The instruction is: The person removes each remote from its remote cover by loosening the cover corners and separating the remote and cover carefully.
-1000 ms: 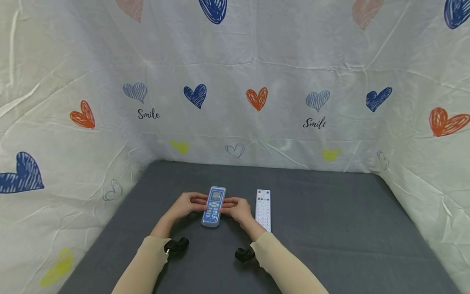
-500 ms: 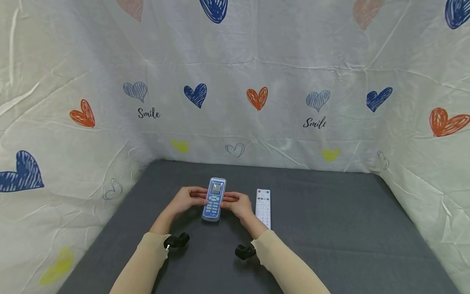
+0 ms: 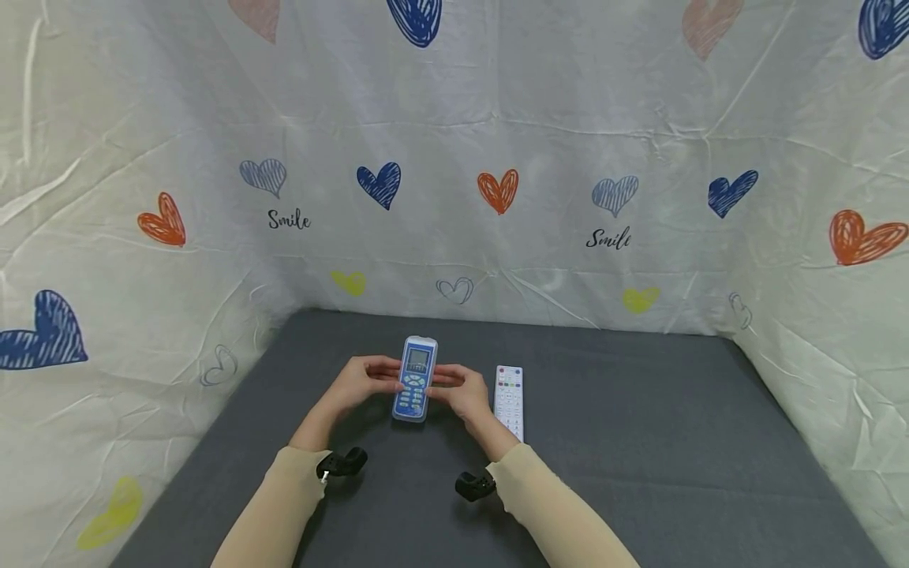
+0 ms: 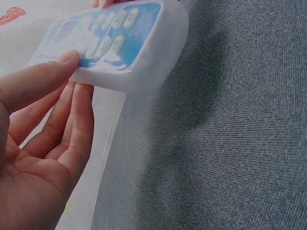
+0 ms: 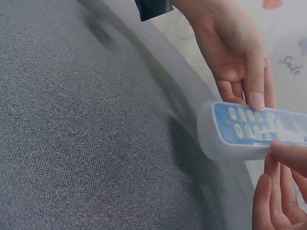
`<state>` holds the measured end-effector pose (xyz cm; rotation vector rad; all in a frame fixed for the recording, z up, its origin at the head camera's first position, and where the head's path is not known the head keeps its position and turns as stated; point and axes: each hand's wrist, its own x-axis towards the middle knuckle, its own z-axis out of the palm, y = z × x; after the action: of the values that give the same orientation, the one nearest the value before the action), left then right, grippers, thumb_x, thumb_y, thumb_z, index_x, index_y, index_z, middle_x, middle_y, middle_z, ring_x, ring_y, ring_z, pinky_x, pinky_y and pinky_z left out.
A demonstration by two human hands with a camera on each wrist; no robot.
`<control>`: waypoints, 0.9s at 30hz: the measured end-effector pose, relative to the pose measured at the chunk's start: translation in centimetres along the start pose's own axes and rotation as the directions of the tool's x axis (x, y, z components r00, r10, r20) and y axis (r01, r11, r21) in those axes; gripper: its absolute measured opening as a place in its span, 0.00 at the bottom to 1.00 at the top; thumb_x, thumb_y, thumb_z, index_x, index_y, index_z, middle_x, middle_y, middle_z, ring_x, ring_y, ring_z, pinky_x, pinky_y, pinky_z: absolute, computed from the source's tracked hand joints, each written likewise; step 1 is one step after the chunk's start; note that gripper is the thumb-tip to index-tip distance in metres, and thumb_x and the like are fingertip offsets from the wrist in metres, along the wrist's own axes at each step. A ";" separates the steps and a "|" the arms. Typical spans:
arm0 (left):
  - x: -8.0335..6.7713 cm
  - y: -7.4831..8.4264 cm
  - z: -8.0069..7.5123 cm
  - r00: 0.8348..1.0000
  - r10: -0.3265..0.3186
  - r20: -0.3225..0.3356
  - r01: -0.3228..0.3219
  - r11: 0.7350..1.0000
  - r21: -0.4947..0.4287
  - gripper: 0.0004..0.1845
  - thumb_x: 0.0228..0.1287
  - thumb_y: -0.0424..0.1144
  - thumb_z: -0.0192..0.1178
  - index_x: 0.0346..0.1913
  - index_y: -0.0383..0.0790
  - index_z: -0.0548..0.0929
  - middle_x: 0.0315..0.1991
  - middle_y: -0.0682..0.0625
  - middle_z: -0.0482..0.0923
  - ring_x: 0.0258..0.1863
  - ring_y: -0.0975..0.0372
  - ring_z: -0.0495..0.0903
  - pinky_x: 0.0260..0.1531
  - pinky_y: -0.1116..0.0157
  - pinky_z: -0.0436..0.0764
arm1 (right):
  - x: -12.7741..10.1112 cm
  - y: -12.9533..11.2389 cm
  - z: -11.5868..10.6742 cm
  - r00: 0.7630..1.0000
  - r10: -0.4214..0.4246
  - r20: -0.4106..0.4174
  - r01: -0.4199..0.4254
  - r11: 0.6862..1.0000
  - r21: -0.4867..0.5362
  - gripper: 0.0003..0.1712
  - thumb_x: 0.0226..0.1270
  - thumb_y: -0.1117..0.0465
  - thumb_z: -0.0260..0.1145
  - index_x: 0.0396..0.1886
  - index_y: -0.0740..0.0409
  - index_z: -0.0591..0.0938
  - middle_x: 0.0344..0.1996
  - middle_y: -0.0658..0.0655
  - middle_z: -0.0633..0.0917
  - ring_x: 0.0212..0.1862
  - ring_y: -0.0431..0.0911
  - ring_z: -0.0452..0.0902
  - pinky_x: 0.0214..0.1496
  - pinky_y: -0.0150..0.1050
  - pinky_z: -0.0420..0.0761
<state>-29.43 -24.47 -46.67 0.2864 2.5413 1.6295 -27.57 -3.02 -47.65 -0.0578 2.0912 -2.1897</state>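
A blue-and-white remote [image 3: 415,377] is held just above the grey table [image 3: 639,442], a little left of the centre of the head view, its screen end pointing to the far edge. It is pinched from both sides: the left hand [image 3: 362,384] has its thumb laid on the button face and its fingers underneath, and the right hand [image 3: 463,392] is set against the opposite long edge in the same way, thumb on top, fingers below. In the wrist views a shadow is seen under the lifted near end.

A white remote [image 3: 508,400] lies flat just right of the right hand, parallel to the held one; two remotes are counted in all. Bare table is seen on the right half and along the far edge, where the heart-printed cloth [image 3: 497,118] rises on three sides.
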 end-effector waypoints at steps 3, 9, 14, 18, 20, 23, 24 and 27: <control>-0.1 0.2 0.1 1.000 0.008 -0.010 -0.008 1.000 -0.009 0.25 0.51 0.39 0.72 0.52 0.34 0.80 0.45 0.40 0.82 0.41 0.58 0.82 0.44 0.60 0.82 | -0.1 -0.2 0.0 1.000 -0.014 0.000 0.014 1.000 0.003 0.23 0.48 0.72 0.74 0.47 0.63 0.83 0.42 0.61 0.87 0.41 0.45 0.84 0.42 0.38 0.84; -0.3 0.5 0.1 0.999 0.039 -0.015 -0.039 0.999 -0.019 0.23 0.52 0.39 0.71 0.51 0.35 0.81 0.43 0.42 0.82 0.40 0.58 0.82 0.43 0.62 0.83 | -0.2 -0.5 -0.1 1.000 -0.026 -0.007 0.026 1.000 -0.002 0.22 0.48 0.73 0.73 0.47 0.62 0.83 0.42 0.61 0.87 0.43 0.47 0.84 0.42 0.38 0.84; -0.4 0.7 0.1 0.998 0.055 -0.025 -0.056 0.998 -0.027 0.22 0.51 0.40 0.72 0.50 0.35 0.82 0.42 0.42 0.83 0.39 0.58 0.82 0.42 0.62 0.83 | -0.2 -0.7 -0.1 1.000 -0.021 0.000 0.021 1.000 0.011 0.23 0.48 0.73 0.73 0.47 0.62 0.83 0.42 0.61 0.87 0.43 0.45 0.84 0.43 0.38 0.84; -0.5 0.7 0.1 0.996 0.072 -0.049 -0.073 0.997 -0.022 0.20 0.51 0.39 0.72 0.47 0.35 0.82 0.40 0.43 0.83 0.38 0.59 0.82 0.41 0.64 0.82 | -0.3 -0.9 -0.1 1.000 -0.014 0.005 0.014 1.000 0.020 0.23 0.48 0.72 0.74 0.47 0.62 0.83 0.42 0.61 0.87 0.42 0.44 0.83 0.43 0.38 0.83; -0.5 0.7 0.1 0.994 0.087 -0.062 -0.088 0.996 -0.018 0.19 0.51 0.38 0.72 0.46 0.35 0.83 0.39 0.43 0.83 0.37 0.60 0.82 0.40 0.65 0.82 | -0.3 -0.9 -0.1 1.000 -0.013 0.002 0.013 1.000 0.019 0.22 0.48 0.72 0.74 0.47 0.62 0.84 0.42 0.60 0.87 0.41 0.43 0.83 0.43 0.37 0.83; -0.5 0.5 0.2 0.991 0.098 -0.092 -0.101 0.995 -0.024 0.17 0.51 0.37 0.71 0.45 0.35 0.83 0.38 0.45 0.84 0.36 0.62 0.82 0.38 0.67 0.82 | -0.4 -0.9 -0.1 1.000 -0.018 -0.003 0.018 1.000 0.020 0.21 0.49 0.72 0.73 0.46 0.62 0.84 0.41 0.60 0.87 0.39 0.41 0.83 0.42 0.36 0.83; -0.5 0.4 0.2 0.990 0.103 -0.099 -0.105 0.994 -0.020 0.16 0.52 0.36 0.71 0.44 0.35 0.84 0.38 0.45 0.84 0.36 0.62 0.82 0.37 0.68 0.82 | -0.4 -0.9 -0.1 1.000 -0.022 -0.003 0.022 0.999 0.023 0.20 0.49 0.73 0.73 0.46 0.63 0.84 0.41 0.61 0.87 0.38 0.41 0.83 0.42 0.36 0.83; -0.5 0.5 0.3 0.987 0.107 -0.117 -0.111 0.994 -0.025 0.14 0.52 0.34 0.70 0.44 0.35 0.84 0.38 0.45 0.84 0.35 0.63 0.82 0.37 0.68 0.82 | -0.4 -0.8 -0.2 1.000 -0.029 -0.007 0.029 0.999 0.024 0.20 0.48 0.74 0.72 0.45 0.64 0.85 0.41 0.62 0.87 0.35 0.40 0.82 0.40 0.34 0.83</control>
<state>-28.81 -24.10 -46.40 0.3437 2.6236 1.7725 -27.28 -2.73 -46.87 -0.0791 2.0808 -2.2339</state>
